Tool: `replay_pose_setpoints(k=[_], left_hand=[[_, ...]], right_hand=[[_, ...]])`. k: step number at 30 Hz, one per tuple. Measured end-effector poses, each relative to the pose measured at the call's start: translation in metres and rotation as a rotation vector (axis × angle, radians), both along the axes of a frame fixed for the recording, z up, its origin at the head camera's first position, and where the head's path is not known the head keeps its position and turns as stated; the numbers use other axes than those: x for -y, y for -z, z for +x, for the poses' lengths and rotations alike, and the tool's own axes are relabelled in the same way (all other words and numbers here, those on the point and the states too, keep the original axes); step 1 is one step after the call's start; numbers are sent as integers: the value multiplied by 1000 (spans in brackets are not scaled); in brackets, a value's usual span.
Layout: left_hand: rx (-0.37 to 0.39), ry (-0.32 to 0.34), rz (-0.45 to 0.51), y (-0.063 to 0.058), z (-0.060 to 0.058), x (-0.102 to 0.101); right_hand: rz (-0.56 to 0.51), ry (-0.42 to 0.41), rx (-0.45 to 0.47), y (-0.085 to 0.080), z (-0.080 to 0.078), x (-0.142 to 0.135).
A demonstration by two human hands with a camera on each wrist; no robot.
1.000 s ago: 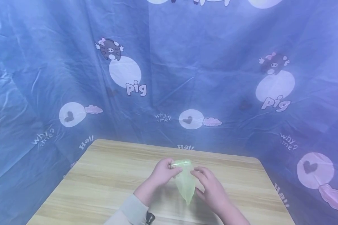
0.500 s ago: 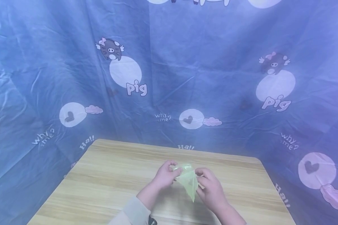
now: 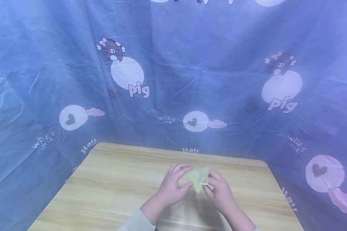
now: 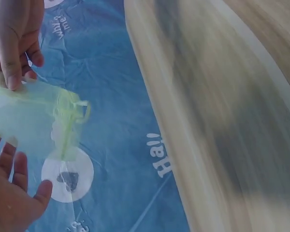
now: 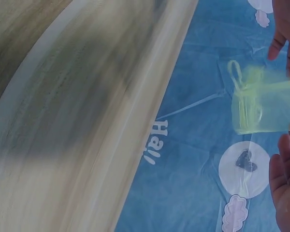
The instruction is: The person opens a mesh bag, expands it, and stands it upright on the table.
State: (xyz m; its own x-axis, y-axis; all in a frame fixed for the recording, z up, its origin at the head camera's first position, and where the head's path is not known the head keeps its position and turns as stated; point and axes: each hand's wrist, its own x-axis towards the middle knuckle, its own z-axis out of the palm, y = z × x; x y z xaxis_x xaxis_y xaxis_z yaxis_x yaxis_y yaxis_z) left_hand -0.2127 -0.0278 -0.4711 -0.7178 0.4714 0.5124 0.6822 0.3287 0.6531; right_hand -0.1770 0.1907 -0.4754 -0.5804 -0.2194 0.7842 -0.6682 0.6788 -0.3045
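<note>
A light green, see-through drawstring bag (image 3: 195, 179) is held up above the table. It is gathered along one edge, where a thin cord loop (image 4: 87, 111) sticks out. My right hand (image 3: 221, 194) pinches the bag's right side, and its thumb lies on the bag in the left wrist view. On the other side my left hand (image 3: 173, 186) has its thumb and fingers spread apart beside the bag, without a visible grip; whether the fingertips touch it I cannot tell. In the right wrist view the bag (image 5: 266, 104) hangs between both hands, partly cut off by the frame.
The wood-grain table (image 3: 118, 179) has rounded far corners. A blue cloth backdrop (image 3: 176, 89) with pig and heart prints surrounds its back and sides.
The bag has turned, and its hanging tip has risen. My left hand's hold has loosened, its thumb and fingers spreading. My right hand has taken a pinch on the bag's right side.
</note>
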Motion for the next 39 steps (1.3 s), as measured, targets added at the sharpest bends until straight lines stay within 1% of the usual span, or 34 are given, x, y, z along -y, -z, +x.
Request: replay_pose_setpoints(k=[2, 5, 8, 11, 12, 15, 19, 23, 27, 29, 31, 36, 37, 39], left_hand=[[-43, -9, 4, 0, 0, 0], [-136, -8, 9, 0, -1, -2], [-224, -29, 1, 1, -2, -5], [-261, -73, -8, 2, -2, -7], [-260, -87, -9, 2, -2, -8], [-239, -118, 1, 1, -1, -8], [-199, -125, 19, 0, -1, -7], [-146, -120, 26, 0, -1, -4], [-58, -148, 41, 0, -2, 0], [-33, -155, 49, 0, -3, 2], [9, -133, 49, -1, -4, 5], [84, -3, 50, -1, -5, 7], [87, 16, 52, -1, -6, 7], [72, 21, 45, -2, -6, 6]], right_hand=[[4, 5, 26, 0, 1, 1], [18, 10, 55, 0, 1, 1], [38, 10, 70, 0, 1, 2], [51, 8, 78, -1, 2, 3], [48, -1, 81, -1, 2, 3], [20, -44, 80, -2, 3, 5], [-20, -91, 62, -3, 4, 7], [-33, -88, 36, -3, 1, 8], [-52, -76, 21, -2, 1, 6], [-72, -79, 34, -2, 0, 5], [-92, -90, 51, -1, -1, 4], [-125, -122, 84, -1, -1, 4], [-126, -124, 90, -1, -1, 4], [-122, -120, 109, -2, 0, 5]])
